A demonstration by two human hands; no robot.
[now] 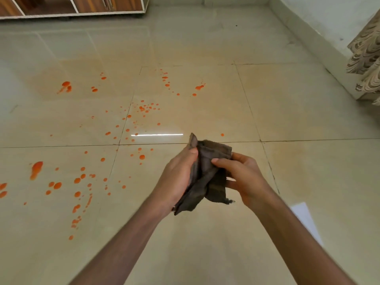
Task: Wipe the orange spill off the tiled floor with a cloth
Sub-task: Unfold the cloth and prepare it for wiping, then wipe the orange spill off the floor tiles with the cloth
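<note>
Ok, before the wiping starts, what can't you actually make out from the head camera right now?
- How far the orange spill runs: drops reach the left frame edge and are cut off there.
- Cloth: bunched between left hand and right hand, so its underside, and whether it is wet or stained, is hidden.
- Wooden cabinet: cropped by the top edge.
- Patterned fabric: cropped by the right edge; what it belongs to is unclear.

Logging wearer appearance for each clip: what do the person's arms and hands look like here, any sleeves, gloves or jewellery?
Both forearms are bare as far as the frame shows, with no sleeves visible. The left hand and right hand wear no gloves. No rings, watch or bracelet can be seen. No markings show.
</note>
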